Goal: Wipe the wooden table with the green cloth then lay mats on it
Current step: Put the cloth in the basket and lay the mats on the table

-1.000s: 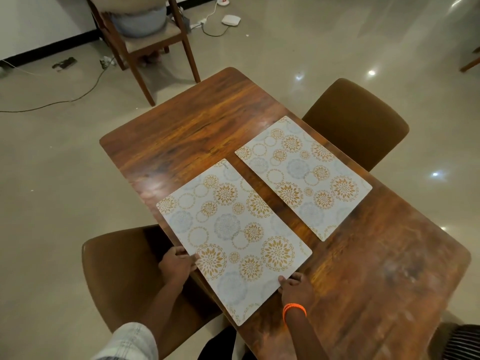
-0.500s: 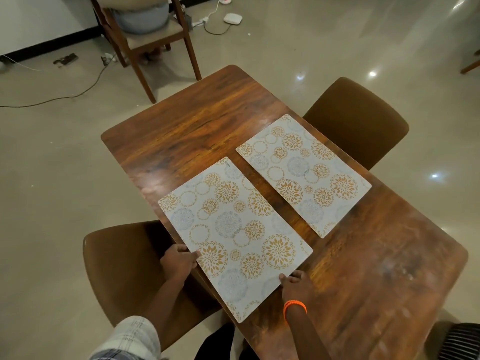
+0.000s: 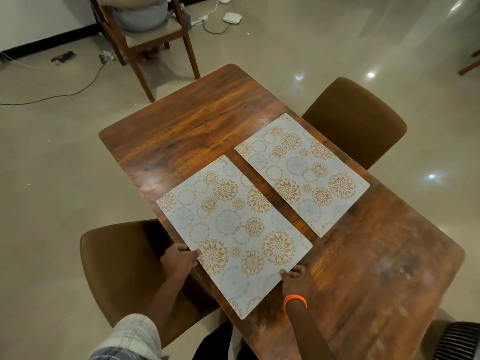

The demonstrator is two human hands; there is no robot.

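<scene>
Two white mats with gold and grey flower rings lie on the wooden table (image 3: pixel 197 120). The near mat (image 3: pixel 233 229) lies along the table's left edge, its near corner overhanging. My left hand (image 3: pixel 179 259) grips its left long edge from off the table side. My right hand (image 3: pixel 297 279), with an orange wristband, pinches the mat's near right edge. The far mat (image 3: pixel 301 172) lies flat beside it, a narrow strip of wood between them. No green cloth is in view.
A brown chair (image 3: pixel 122 271) stands tucked at the table's left side under my left arm, another brown chair (image 3: pixel 358 120) at the right side. A wooden chair (image 3: pixel 145 40) with a bundle on it stands beyond the table. Cables and a white box (image 3: pixel 232 17) lie on the floor.
Both hands keep their hold on the near mat. The mat has shifted very slightly; the view has barely moved.
</scene>
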